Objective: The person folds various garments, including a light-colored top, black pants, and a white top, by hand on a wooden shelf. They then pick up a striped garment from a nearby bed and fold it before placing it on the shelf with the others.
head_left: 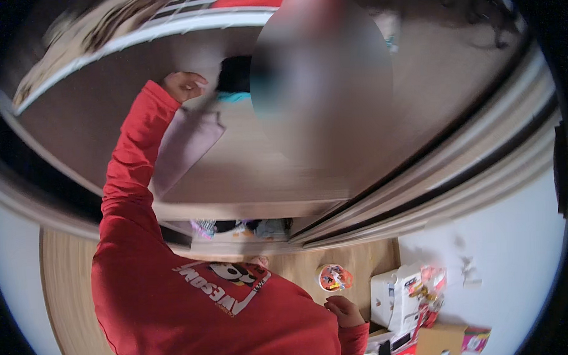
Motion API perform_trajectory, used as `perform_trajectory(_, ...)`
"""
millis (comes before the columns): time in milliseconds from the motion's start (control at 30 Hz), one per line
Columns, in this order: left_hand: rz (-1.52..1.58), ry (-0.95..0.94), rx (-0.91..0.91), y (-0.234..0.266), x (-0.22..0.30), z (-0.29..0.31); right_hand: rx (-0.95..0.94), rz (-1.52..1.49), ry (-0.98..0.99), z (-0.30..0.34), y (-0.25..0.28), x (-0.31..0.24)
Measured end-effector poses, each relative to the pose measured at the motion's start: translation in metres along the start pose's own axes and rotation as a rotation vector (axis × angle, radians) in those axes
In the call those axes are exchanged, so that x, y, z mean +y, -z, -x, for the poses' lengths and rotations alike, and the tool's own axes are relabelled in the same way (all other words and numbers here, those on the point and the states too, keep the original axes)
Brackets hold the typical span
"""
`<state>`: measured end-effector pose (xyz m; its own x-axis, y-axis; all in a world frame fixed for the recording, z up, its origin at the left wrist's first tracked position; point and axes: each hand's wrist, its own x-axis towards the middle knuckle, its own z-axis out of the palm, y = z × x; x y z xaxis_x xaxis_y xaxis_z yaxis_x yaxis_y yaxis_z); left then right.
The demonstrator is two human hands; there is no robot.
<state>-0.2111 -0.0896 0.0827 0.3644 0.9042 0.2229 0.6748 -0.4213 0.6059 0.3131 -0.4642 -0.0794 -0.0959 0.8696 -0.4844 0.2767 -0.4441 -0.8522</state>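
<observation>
My left hand (186, 86) reaches into a wooden wardrobe compartment, its fingers curled together with nothing visible in them. Just below it a pale pink folded cloth (186, 143) lies on the shelf (277, 168); whether the hand touches it I cannot tell. A black garment (235, 74) and a turquoise one (233, 97) are right of my fingers, partly covered by a round blurred patch. My right hand (346, 311) hangs low at my side, fingers loosely curled in, and nothing shows in its grip.
A white wire rack (147, 33) with clothes crosses above the shelf. Sliding door tracks (422, 179) run along the right. More clothes (270, 227) fill a lower compartment. On the floor stand a tub of small items (335, 278), a white box-like unit (394, 299) and a cardboard box (438, 342).
</observation>
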Motion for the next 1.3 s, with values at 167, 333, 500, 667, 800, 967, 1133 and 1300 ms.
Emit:
perform_trajectory(167, -0.323, 0.447, -0.041, 0.004, 0.004, 0.149, -0.162, 0.283, 0.092, -0.014, 0.009, 0.006)
perform_trajectory(333, -0.397, 0.199, 0.208, -0.074, 0.016, 0.202, -0.341, 0.421, 0.280, -0.037, 0.005, -0.030)
perform_trajectory(500, -0.370, 0.070, 0.538, -0.143, 0.044, 0.190, -0.434, 0.661, 0.443, -0.064, -0.019, -0.073)
perform_trajectory(667, 0.176, 0.180, 0.825, -0.151, 0.056, 0.189, -0.382, 0.683, 0.787, -0.092, -0.067, -0.143)
perform_trajectory(800, -0.125, 0.686, 1.033, -0.119, 0.008, 0.206, -0.446, 0.435, 0.913, -0.111, -0.122, -0.211)
perform_trajectory(967, 0.121, 0.794, 0.604, -0.101, 0.004, 0.188, -0.585, 0.204, 0.891, -0.186, -0.196, -0.268)
perform_trajectory(1133, 0.104, 0.232, 0.880, -0.163, 0.079, 0.171, -0.506, 0.157, 0.300, -0.229, -0.245, -0.298)
perform_trajectory(1300, 0.748, 0.109, 1.024, -0.196, 0.066, 0.167, -0.501, 0.206, 0.423, -0.267, -0.235, -0.285)
